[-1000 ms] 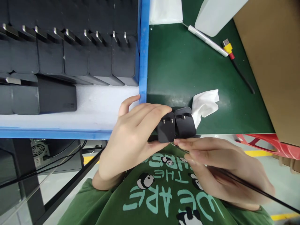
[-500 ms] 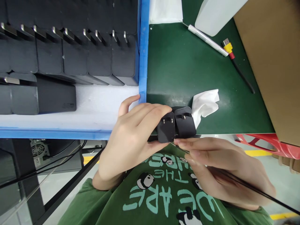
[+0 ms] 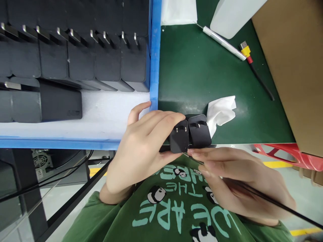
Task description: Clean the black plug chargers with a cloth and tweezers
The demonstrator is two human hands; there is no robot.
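My left hand (image 3: 141, 148) is closed around a black plug adapter (image 3: 179, 139) with two metal prongs, near the front edge of the green table. A second black adapter (image 3: 200, 136) stands right beside it, its prongs facing up. My right hand (image 3: 242, 178) pinches a thin dark tool (image 3: 199, 162), whose fine tip meets the lower edge of the held adapter. A dark cord runs from that hand to the lower right. Just right of the second adapter lies a crumpled white cloth (image 3: 220, 112).
A blue-edged tray (image 3: 154, 67) with rows of black adapters (image 3: 132, 60) fills the left. On the green table (image 3: 184, 74) lie a silver pen-like tool (image 3: 224, 43) and a yellow-collared USB cable (image 3: 259, 79). A white container (image 3: 233, 16) and cardboard box (image 3: 297, 74) stand right.
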